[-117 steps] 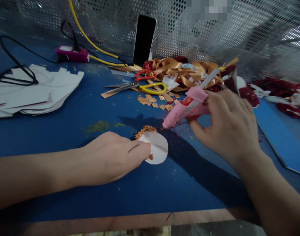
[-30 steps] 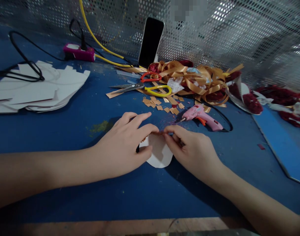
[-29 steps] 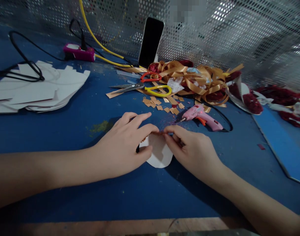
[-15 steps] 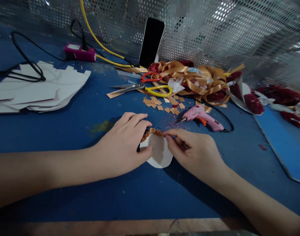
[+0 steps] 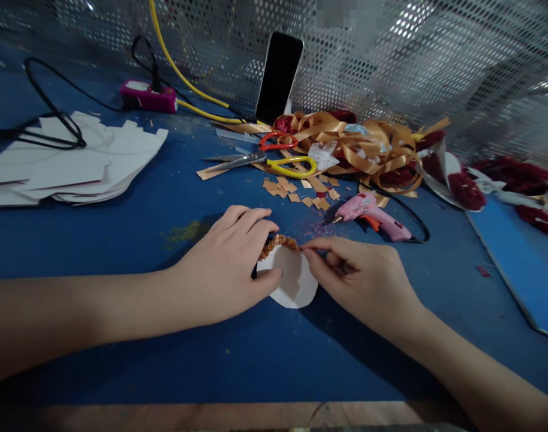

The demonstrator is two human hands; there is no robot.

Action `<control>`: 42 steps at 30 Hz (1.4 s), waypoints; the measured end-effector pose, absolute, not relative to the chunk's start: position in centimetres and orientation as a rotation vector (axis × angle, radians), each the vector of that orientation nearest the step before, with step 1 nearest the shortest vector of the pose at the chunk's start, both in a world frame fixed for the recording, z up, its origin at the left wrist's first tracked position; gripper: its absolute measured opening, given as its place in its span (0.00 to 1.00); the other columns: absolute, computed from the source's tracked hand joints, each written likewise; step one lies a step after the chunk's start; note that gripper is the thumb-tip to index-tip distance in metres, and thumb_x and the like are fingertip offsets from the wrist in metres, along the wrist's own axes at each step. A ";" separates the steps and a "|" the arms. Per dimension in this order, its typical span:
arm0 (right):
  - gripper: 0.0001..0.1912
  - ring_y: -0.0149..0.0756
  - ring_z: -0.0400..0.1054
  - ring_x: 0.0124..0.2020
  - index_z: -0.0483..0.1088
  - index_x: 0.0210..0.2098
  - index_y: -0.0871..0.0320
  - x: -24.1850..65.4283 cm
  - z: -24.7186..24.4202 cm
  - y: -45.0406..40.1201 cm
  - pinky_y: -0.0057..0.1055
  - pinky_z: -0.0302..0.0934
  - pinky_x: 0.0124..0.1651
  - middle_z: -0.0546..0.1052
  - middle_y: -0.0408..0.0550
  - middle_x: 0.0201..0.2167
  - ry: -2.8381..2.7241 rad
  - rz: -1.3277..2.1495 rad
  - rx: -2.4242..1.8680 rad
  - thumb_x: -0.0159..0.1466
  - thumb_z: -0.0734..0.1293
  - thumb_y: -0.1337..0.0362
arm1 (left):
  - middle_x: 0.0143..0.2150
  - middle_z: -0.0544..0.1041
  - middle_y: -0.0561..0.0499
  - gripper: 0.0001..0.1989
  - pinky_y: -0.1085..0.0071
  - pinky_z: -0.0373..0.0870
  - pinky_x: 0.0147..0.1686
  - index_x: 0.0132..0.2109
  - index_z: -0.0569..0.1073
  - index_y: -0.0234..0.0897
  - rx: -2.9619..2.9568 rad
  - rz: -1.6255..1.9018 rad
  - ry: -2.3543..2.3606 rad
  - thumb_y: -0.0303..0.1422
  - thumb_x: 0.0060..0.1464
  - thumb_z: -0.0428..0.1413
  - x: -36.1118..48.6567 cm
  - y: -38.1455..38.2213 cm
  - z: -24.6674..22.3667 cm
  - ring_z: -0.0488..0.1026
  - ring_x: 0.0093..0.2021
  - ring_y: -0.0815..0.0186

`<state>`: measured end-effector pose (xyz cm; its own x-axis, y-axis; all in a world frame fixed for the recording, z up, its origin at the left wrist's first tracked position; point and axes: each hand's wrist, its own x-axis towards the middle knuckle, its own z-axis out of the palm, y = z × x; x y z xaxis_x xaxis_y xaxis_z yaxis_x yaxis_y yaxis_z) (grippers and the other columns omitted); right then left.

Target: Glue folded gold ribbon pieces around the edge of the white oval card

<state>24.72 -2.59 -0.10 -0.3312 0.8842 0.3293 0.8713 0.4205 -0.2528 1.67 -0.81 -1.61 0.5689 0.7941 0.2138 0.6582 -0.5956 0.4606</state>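
A round white card disc (image 5: 294, 288) lies on the blue table, with a ruffled orange-brown ribbon edging (image 5: 280, 241) along its upper rim. My left hand (image 5: 229, 264) grips the disc from the left, thumb on its face and fingers curled over the far edge. At the disc's upper right, my right hand (image 5: 359, 270) pinches thumb and forefinger together at the end of the edging. A small bit of orange-brown ribbon shows at those fingertips, mostly hidden. Beyond them lie small cut ribbon squares (image 5: 283, 186) and a pink hot glue gun (image 5: 370, 216).
Scissors (image 5: 292, 165) with red and yellow handles lie beyond the squares, beside a heap of gold ribbon (image 5: 359, 144). A phone (image 5: 278, 78) leans at the back. White card sheets (image 5: 89, 162) and a purple power socket (image 5: 148, 97) with cables are at left.
The view has shifted very slightly. Both hands keep nearly the same position on the disc, and nothing has visibly been taken or let go.
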 end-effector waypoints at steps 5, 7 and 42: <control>0.10 0.25 0.60 0.16 0.80 0.34 0.53 24.9 0.5 -2.8 0.28 0.51 0.22 0.68 0.36 0.15 -2.233 0.131 -1.634 0.64 0.68 0.56 | 0.60 0.70 0.36 0.22 0.52 0.61 0.63 0.48 0.72 0.32 2.495 0.641 1.164 0.45 0.56 0.63 1.5 -0.8 -1.7 0.59 0.65 0.47; 0.11 0.25 0.59 0.16 0.81 0.36 0.51 24.9 0.9 -3.0 0.28 0.50 0.21 0.68 0.36 0.14 -2.231 0.230 -1.674 0.63 0.69 0.54 | 0.60 0.70 0.36 0.24 0.53 0.61 0.63 0.47 0.72 0.32 2.490 0.647 1.157 0.47 0.55 0.63 1.4 -0.7 -1.9 0.59 0.65 0.47; 0.12 0.21 0.58 0.16 0.77 0.28 0.57 23.7 2.8 -4.5 0.22 0.50 0.19 0.72 0.38 0.16 -2.197 0.314 -1.311 0.66 0.68 0.61 | 0.30 0.76 0.55 0.04 0.78 0.66 0.35 0.29 0.76 0.35 2.097 0.706 0.845 0.27 0.52 0.60 1.5 -0.4 0.4 0.73 0.35 0.70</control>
<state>23.71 -4.49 2.76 -0.3677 0.8651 0.3411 0.7348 0.4951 -0.4637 1.49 -0.41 0.36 0.6288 0.7504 0.2036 0.3340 -0.4972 0.8008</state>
